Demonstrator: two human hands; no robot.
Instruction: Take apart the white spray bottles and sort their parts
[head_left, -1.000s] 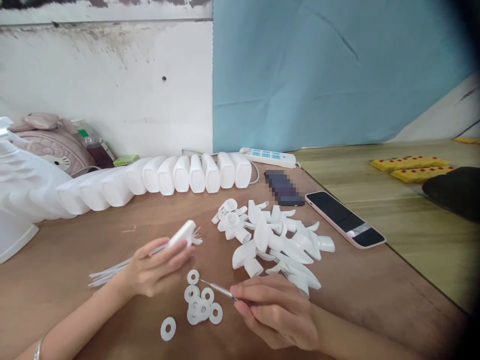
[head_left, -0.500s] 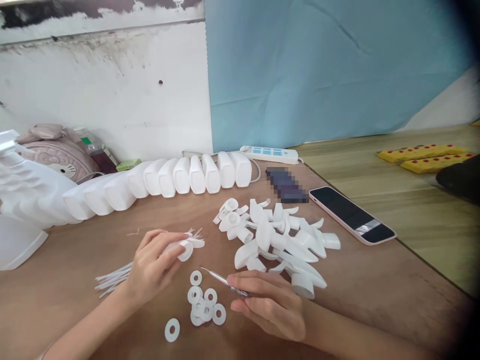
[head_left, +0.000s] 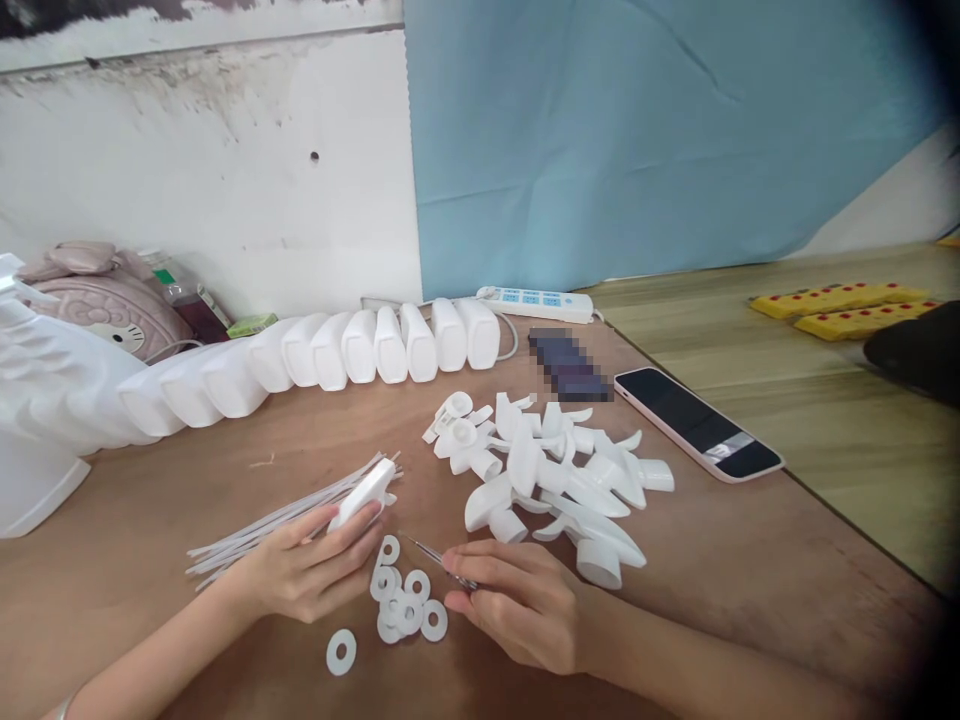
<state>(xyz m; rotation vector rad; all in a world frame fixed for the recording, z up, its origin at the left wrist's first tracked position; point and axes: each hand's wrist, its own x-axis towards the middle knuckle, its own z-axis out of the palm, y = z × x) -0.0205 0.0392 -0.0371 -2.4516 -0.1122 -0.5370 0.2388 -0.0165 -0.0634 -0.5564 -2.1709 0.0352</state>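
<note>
My left hand [head_left: 311, 565] is closed around a white trigger sprayer head [head_left: 365, 497], its smooth long back turned up and its underside mostly hidden by my fingers. Thin white tubes [head_left: 281, 518] lie in a bundle behind and beneath that hand. Between the fingertips of my right hand [head_left: 517, 605] is a slim metal pick [head_left: 435, 556], its fine point aimed up and left, apart from the sprayer head. Flat white ring washers [head_left: 409, 613] lie in a small overlapping group between my hands, and a single washer [head_left: 341, 652] sits nearer to me.
A heap of white trigger sprayer heads [head_left: 555, 465] lies beyond my right hand. White bottles [head_left: 390, 345] line the table's back. Farther right are a pixelated dark object [head_left: 570, 365], a phone [head_left: 699, 423] near the table edge and a power strip [head_left: 534, 302]. A pink bag [head_left: 112, 300] stands back left.
My left hand has turned the sprayer head over, so its round opening no longer shows and its back faces up. The right hand has shifted slightly left with the pick.
</note>
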